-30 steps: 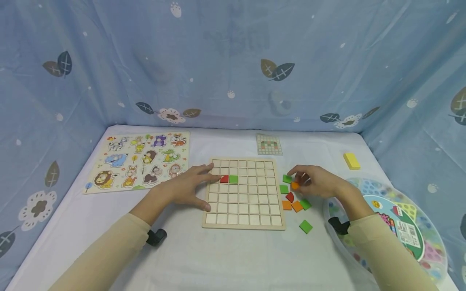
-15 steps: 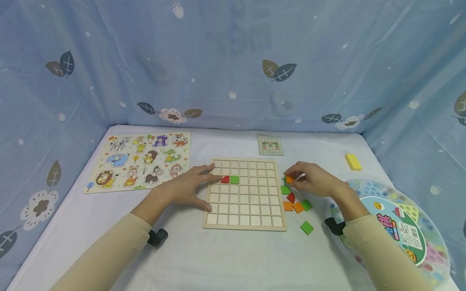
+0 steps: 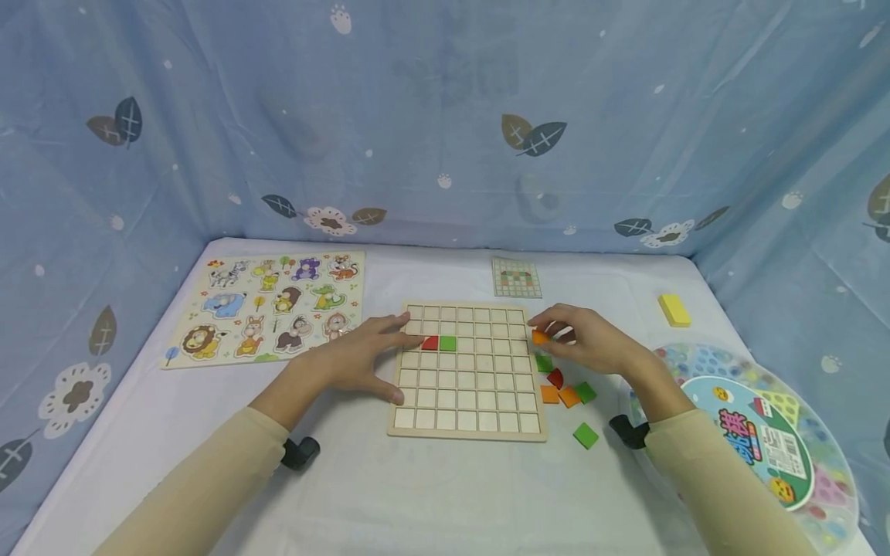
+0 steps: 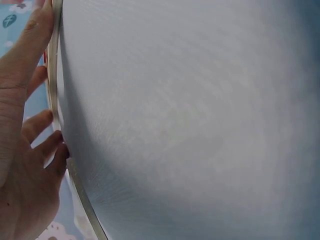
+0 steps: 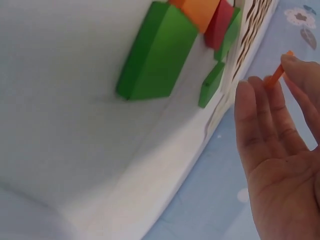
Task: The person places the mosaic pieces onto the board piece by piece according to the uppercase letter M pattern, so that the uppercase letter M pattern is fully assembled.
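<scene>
In the head view, the left hand (image 3: 353,357) spreads its thumb and fingers along the left edge of the grid board (image 3: 466,437), where a red tile (image 3: 430,344) and a green tile (image 3: 448,344) sit side by side. The right hand (image 3: 596,338) pinches an orange tile (image 3: 540,337) by the board's right edge. Only the right wrist view shows that tile edge-on, between thumb and fingers; only the head view shows the pattern card (image 3: 517,278).

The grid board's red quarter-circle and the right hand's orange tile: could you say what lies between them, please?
In the head view: a green square tile, then bare cells and the board's right rim.
</scene>
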### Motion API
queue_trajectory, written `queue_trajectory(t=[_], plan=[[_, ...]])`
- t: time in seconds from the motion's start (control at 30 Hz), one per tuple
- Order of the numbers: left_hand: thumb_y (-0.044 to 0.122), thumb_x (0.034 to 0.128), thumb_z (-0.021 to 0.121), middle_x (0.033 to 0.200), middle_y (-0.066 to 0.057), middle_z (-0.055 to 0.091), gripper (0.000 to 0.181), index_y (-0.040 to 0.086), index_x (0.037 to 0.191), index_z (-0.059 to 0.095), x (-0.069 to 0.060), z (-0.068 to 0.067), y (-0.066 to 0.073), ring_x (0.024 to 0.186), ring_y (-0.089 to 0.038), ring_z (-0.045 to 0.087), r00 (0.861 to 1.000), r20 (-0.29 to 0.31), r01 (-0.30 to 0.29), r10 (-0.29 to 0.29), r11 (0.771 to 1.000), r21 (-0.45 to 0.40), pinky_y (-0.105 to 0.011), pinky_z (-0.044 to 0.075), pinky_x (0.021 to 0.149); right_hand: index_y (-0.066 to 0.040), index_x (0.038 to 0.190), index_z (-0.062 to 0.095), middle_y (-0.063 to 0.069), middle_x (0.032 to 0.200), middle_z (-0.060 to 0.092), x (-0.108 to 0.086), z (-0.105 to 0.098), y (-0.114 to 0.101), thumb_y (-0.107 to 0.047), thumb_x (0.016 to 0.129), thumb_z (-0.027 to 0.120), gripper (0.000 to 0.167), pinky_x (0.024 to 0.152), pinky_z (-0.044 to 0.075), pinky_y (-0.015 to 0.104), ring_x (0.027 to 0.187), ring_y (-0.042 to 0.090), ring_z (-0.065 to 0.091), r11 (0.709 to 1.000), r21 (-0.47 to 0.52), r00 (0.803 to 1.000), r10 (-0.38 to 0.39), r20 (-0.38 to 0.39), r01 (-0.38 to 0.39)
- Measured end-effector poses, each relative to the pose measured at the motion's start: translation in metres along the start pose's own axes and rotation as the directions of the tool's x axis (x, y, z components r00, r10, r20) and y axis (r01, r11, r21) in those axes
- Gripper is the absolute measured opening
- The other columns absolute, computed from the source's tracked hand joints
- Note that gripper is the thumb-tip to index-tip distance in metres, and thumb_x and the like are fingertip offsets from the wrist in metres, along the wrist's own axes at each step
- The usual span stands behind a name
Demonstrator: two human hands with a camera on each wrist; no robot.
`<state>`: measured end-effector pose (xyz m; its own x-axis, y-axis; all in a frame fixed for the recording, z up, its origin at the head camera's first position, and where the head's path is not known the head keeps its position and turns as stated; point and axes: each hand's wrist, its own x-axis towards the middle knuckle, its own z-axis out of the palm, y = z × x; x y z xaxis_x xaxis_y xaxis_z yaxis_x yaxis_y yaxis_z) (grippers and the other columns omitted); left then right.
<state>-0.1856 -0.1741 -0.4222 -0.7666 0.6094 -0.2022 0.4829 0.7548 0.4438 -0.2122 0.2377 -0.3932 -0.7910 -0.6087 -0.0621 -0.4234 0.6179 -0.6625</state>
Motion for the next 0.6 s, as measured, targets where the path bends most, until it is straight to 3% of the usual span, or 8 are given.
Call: queue_trajectory(t=[0.4, 0.6], plan=[[0.070, 0.0712, 0.082, 0.173, -0.002, 0.013, 0.099, 0.036, 0.156, 0.044, -0.001, 0.000, -0.002, 0.159, -0.031, 0.014, 1.000, 0.005, 0.006, -0.006, 1.000, 0.001, -0.058, 0.025, 0.123, -0.002, 0.131, 0.063, 0.012, 0.129, 0.065, 0.015, 0.010, -0.009, -0.001, 0.093, 0.072, 0.039, 0.090, 0.060, 0.043, 0.107, 0.026, 0.067, 0.991, 0.047, 0.991, -0.123, -0.045, 0.125], [0.072, 0.0702, 0.081, 0.173, -0.001, 0.013, 0.100, 0.037, 0.156, 0.044, 0.000, 0.001, -0.003, 0.159, -0.030, 0.014, 1.000, 0.010, 0.010, -0.010, 1.000, 0.006, -0.058, 0.026, 0.123, -0.003, 0.131, 0.064, 0.010, 0.128, 0.067, 0.025, 0.018, -0.013, -0.002, 0.094, 0.073, 0.039, 0.090, 0.060, 0.042, 0.106, 0.025, 0.067, 0.988, 0.053, 0.989, -0.139, -0.044, 0.142]])
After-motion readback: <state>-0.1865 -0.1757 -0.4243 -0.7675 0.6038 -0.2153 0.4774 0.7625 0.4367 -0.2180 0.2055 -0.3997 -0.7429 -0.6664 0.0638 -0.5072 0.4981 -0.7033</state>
